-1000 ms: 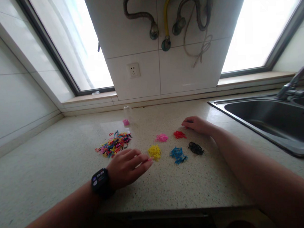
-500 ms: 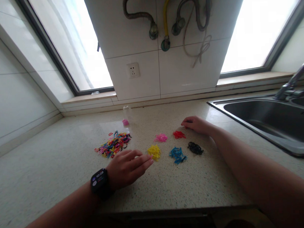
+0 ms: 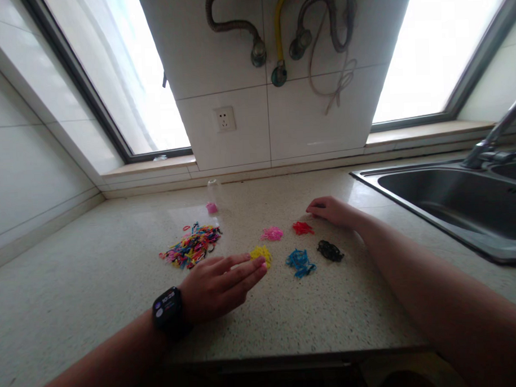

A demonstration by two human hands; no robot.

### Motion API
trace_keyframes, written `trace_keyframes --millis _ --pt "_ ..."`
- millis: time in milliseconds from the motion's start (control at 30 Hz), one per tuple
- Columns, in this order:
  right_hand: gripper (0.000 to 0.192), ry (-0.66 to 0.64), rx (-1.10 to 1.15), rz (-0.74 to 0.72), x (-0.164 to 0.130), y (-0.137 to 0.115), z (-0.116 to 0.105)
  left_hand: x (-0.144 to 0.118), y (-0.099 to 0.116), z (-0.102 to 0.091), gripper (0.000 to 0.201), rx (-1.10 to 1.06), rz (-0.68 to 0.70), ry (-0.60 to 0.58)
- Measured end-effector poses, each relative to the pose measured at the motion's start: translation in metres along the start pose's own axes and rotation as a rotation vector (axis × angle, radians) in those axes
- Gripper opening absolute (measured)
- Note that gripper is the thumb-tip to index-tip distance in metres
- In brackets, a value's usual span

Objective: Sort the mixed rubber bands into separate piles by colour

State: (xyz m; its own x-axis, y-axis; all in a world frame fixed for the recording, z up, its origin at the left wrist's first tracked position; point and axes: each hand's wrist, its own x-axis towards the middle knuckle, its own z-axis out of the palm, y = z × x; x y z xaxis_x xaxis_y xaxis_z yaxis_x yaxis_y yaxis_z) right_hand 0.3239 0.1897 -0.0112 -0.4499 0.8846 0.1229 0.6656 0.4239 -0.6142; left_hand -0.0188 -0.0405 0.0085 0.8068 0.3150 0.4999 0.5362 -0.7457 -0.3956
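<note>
My left hand [image 3: 221,288], with a black smartwatch [image 3: 168,309] on its wrist, reaches over the counter. Its fingers are stretched out, and the fingertips touch the pile of yellow rubber bands [image 3: 260,252], partly covering it. A heap of mixed-colour rubber bands [image 3: 192,245] lies just beyond this hand. My right hand [image 3: 331,209] rests with its fingers curled together behind the red rubber bands [image 3: 302,228], and nothing shows in it. Separate small piles hold pink rubber bands [image 3: 272,233], blue rubber bands [image 3: 300,263] and black rubber bands [image 3: 330,251].
A clear container [image 3: 214,190] stands near the wall, with a pink item [image 3: 211,207] at its base. To the right, a steel sink [image 3: 436,193] with a faucet [image 3: 480,152] is set into the speckled counter [image 3: 296,322]. Pipes and a socket [image 3: 225,119] are on the tiled wall.
My left hand has moved slightly right, its fingertips now farther over the yellow rubber bands. My right hand stays in place; the view has shifted a little.
</note>
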Motion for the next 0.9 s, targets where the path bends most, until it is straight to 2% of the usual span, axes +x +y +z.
trace_keyframes --millis 400,900 --pt "0.036 0.004 0.003 -0.014 0.0015 0.0025 0.0005 -0.0019 0.0005 0.0014 0.05 -0.024 0.01 -0.006" --pt "0.031 0.001 0.012 -0.025 0.0029 0.0053 0.0012 -0.0003 0.0002 -0.0005 0.047 -0.025 0.011 -0.015"
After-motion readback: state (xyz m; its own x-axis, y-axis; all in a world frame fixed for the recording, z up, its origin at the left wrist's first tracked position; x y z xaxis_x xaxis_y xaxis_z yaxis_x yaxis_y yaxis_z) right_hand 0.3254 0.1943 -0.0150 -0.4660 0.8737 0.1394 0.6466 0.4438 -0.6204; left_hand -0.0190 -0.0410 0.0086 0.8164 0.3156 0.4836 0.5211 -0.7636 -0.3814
